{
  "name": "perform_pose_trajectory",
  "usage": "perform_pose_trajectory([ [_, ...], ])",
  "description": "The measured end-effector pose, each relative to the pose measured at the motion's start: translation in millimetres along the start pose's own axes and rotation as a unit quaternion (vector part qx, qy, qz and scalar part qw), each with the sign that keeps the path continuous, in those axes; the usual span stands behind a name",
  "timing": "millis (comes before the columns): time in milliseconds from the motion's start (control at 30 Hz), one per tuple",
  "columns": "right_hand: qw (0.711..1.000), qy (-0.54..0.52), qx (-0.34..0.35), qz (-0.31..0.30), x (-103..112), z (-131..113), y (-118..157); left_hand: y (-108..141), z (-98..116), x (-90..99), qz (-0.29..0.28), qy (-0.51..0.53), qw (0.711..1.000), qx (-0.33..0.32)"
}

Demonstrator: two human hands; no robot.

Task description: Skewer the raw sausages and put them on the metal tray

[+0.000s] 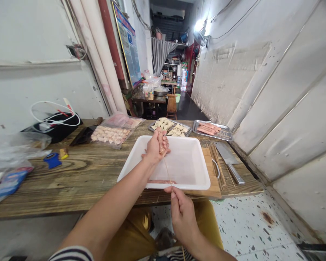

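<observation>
Over a white plastic tub, my left hand is closed around a pinkish sausage. A thin wooden skewer runs from the sausage's near end toward me. My right hand pinches that skewer just off the tub's near rim, with its lower end trailing below the hand. How deep the skewer sits in the sausage is hidden by my left fingers. Another sausage lies along the near inside wall of the tub, and a bit of pink meat shows behind my left hand.
Behind the tub stand a metal tray of pale triangular pieces and a metal tray with skewered sausages. To the right lie bare skewers and a cleaver on the wooden table. A bagged meat pack sits left.
</observation>
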State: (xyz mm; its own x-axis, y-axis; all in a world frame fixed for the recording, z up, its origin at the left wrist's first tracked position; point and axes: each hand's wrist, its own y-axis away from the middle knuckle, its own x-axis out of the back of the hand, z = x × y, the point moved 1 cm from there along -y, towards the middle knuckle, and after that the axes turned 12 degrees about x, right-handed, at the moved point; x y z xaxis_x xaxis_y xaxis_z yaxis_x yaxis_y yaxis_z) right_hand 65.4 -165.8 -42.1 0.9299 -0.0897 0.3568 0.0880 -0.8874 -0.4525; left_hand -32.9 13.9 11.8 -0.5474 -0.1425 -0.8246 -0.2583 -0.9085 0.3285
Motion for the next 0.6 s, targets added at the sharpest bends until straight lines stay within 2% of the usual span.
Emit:
perform_pose_trajectory([
  [500, 0.998, -0.032, 0.001, 0.05, -22.0, 0.3, -4.4, -3.7, -1.6, 3.8, -0.058, -0.018, 0.998, -0.016],
  [600, 0.999, -0.046, 0.003, 0.025, -22.9, 4.8, -7.6, -5.4, -1.6, 5.9, -0.061, -0.021, 0.998, -0.011],
])
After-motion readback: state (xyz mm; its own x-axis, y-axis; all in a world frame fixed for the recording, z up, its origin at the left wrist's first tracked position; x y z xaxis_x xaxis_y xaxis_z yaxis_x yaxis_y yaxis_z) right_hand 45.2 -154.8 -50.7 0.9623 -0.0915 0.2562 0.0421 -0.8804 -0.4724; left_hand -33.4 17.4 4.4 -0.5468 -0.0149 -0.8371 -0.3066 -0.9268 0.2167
